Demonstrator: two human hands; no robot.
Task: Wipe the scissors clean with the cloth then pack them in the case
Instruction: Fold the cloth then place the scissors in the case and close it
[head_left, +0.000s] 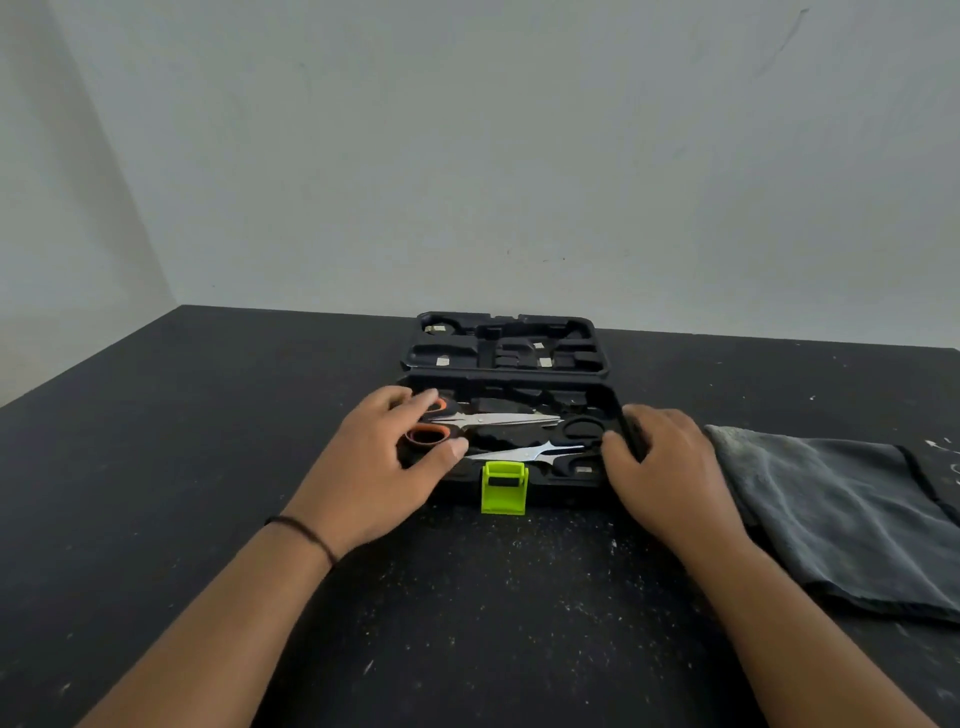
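A black moulded case (511, 387) lies open on the dark, speckled worktop (260, 395), its lid (506, 343) folded flat toward the wall and a lime-green latch (504, 488) hanging at the near edge. Two pairs of scissors are in the lower tray. The orange-handled scissors (488, 420) lie toward the back, blades pointing right; the black-handled scissors (540, 451) lie nearer, their blades pointing left and their loops toward the right wall of the tray.

The left hand (382, 467) rests over the left end of the tray, fingers loosely spread around the orange loops, thumb beside the nearer loop and forefinger over the farther one. It touches them, but whether it truly grips them is hard to tell from here, so call it a light curl rather than a firm hold. A thin dark band (306, 535) circles that wrist. The right hand (662, 462) is curled over the case's right edge, thumb inside the tray, fingers on the wall.

A grey cloth (841, 514) lies spread flat just right of the case, beside the right hand.
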